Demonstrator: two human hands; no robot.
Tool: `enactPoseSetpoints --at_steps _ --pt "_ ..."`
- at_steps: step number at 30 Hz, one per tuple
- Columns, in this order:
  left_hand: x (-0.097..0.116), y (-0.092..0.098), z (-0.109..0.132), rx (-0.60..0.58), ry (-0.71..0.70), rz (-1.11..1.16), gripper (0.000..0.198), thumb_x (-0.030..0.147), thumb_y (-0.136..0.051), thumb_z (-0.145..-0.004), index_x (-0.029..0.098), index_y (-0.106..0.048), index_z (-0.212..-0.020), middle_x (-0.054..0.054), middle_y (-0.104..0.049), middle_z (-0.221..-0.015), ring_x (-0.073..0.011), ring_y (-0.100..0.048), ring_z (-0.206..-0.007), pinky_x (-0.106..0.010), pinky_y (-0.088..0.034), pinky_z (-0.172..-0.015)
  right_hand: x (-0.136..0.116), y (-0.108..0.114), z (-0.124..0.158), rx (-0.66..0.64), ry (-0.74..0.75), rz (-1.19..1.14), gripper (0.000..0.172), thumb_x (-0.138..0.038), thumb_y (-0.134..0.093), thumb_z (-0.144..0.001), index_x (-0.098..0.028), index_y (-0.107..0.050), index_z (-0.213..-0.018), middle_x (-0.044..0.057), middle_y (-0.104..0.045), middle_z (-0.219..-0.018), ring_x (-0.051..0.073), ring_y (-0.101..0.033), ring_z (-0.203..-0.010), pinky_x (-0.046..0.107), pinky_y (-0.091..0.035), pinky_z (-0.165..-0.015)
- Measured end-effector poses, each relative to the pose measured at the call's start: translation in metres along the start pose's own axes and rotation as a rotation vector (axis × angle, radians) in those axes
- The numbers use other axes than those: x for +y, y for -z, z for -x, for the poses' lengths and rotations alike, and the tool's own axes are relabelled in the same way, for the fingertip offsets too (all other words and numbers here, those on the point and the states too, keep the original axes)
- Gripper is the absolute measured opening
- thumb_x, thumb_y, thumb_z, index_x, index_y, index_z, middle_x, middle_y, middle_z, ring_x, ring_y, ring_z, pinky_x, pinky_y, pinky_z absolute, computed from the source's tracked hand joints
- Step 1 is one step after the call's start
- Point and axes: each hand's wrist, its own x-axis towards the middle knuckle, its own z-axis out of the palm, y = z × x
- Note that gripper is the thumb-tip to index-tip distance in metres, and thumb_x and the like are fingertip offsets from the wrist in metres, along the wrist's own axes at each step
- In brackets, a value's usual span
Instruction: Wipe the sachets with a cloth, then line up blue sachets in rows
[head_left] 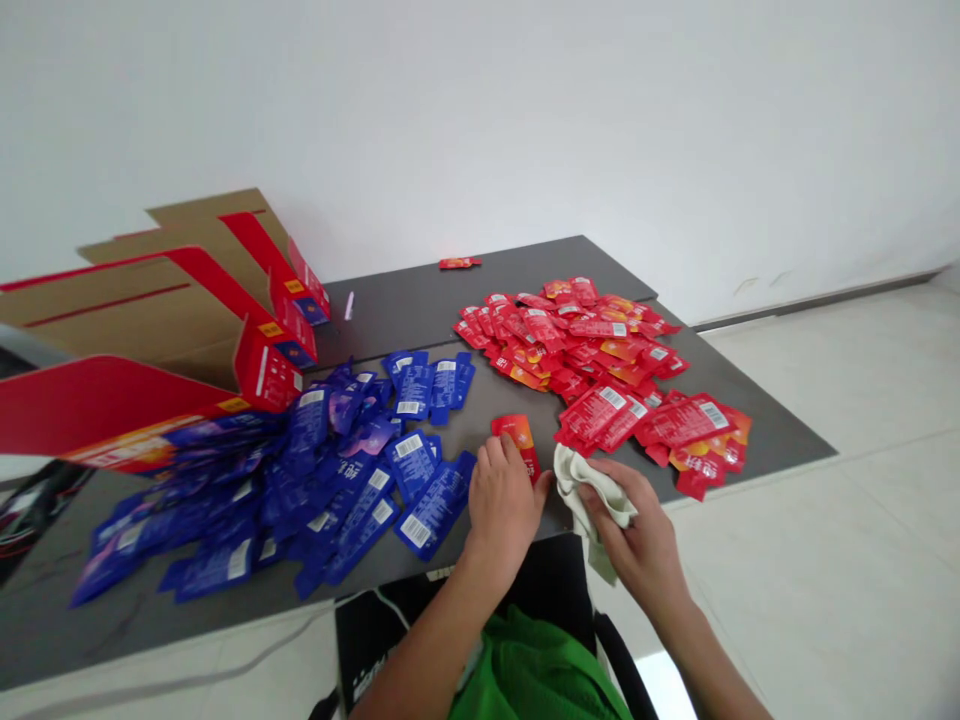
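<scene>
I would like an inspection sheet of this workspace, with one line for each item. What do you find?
surface: dark grey table, sachets and cartons lying on it
job's things: blue sachets in a loose heap; red sachets in another; one red sachet apart, before the person
clutter: open red cardboard cartons at the left; stray red packet near the far edge; small pink strip
hands: left hand on the apart sachet, grip unclear; right hand gripping a cream cloth
cables: thin pale cable along the floor
surroundings: white wall, pale floor, green fabric below the hands
</scene>
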Motion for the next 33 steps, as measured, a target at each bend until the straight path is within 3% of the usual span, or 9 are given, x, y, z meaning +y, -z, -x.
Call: enactPoseSetpoints --at_steps 5,9,14,17,20,23,28,33 --pt "0.008 0.039 -0.014 -0.207 0.054 0.005 0.029 0.029 -0.061 -0.101 0.007 -0.075 -0.113 -0.019 -0.074 -0.109 -0.0306 -0.075 -0.099 -0.035 -0.058 -0.083 0.008 -0.007 0.005 -0.017 -0.005 -0.045 0.030 -0.042 -0.067 -0.103 -0.028 -0.066 -0.130 0.011 -0.075 -0.125 0.032 -0.071 -0.115 0.053 -0.061 -0.098" --pt "-0.004 0.049 -0.018 -0.243 0.036 -0.042 0.036 0.025 -0.045 -0.106 0.012 -0.078 -0.101 -0.017 -0.079 -0.097 -0.0304 -0.078 -0.093 -0.035 -0.057 -0.080 0.012 -0.011 0.007 -0.022 -0.022 -0.077 0.030 -0.040 -0.066 -0.103 -0.029 -0.066 -0.131 0.011 -0.074 -0.126 0.032 -0.071 -0.118 0.052 -0.059 -0.101" --pt "-0.026 0.049 -0.025 -0.270 0.035 -0.032 0.037 0.025 -0.039 -0.111 0.014 -0.073 -0.105 -0.016 -0.080 -0.100 -0.0276 -0.078 -0.096 -0.032 -0.052 -0.079 0.013 -0.013 0.007 -0.023 -0.028 -0.101 0.029 -0.039 -0.067 -0.103 -0.028 -0.065 -0.131 0.010 -0.074 -0.124 0.030 -0.071 -0.115 0.050 -0.059 -0.099" --pt "-0.026 0.061 -0.029 -0.227 0.030 0.053 0.032 0.023 -0.039 -0.113 0.016 -0.068 -0.101 -0.012 -0.079 -0.100 -0.0244 -0.076 -0.096 -0.030 -0.048 -0.079 0.012 -0.012 0.006 -0.040 -0.030 -0.104 0.028 -0.039 -0.066 -0.104 -0.028 -0.065 -0.130 0.010 -0.074 -0.123 0.029 -0.071 -0.113 0.048 -0.059 -0.098" --pt "-0.006 0.074 -0.033 -0.162 -0.054 0.200 0.030 0.027 -0.040 -0.114 0.018 -0.063 -0.098 -0.007 -0.076 -0.094 -0.0206 -0.073 -0.089 -0.028 -0.043 -0.074 0.011 -0.012 0.006 -0.049 -0.012 -0.105 0.028 -0.036 -0.065 -0.105 -0.028 -0.063 -0.131 0.010 -0.074 -0.124 0.029 -0.071 -0.115 0.047 -0.059 -0.099" --pt "0.029 0.075 -0.041 -0.171 -0.207 0.344 0.031 0.031 -0.041 -0.114 0.020 -0.062 -0.094 -0.003 -0.073 -0.088 -0.0182 -0.069 -0.081 -0.028 -0.039 -0.069 0.012 -0.013 0.007 -0.048 0.015 -0.098 0.026 -0.034 -0.063 -0.106 -0.028 -0.061 -0.131 0.011 -0.073 -0.123 0.029 -0.070 -0.114 0.046 -0.059 -0.096" --pt "0.086 0.049 -0.073 -0.334 -0.418 0.416 0.030 0.029 -0.047 -0.111 0.020 -0.063 -0.088 -0.003 -0.073 -0.088 -0.0181 -0.067 -0.082 -0.028 -0.040 -0.070 0.013 -0.016 0.007 -0.014 0.060 -0.100 0.024 -0.029 -0.063 -0.105 -0.026 -0.059 -0.128 0.010 -0.073 -0.115 0.027 -0.070 -0.104 0.042 -0.060 -0.089" --pt "0.121 0.019 -0.110 -0.372 -0.444 0.379 0.030 0.031 -0.048 -0.109 0.018 -0.067 -0.091 -0.010 -0.078 -0.098 -0.0230 -0.071 -0.093 -0.030 -0.047 -0.081 0.013 -0.013 0.006 -0.055 0.102 -0.150 0.034 -0.023 -0.063 -0.106 -0.028 -0.055 -0.138 0.008 -0.072 -0.126 0.024 -0.068 -0.115 0.040 -0.057 -0.097"
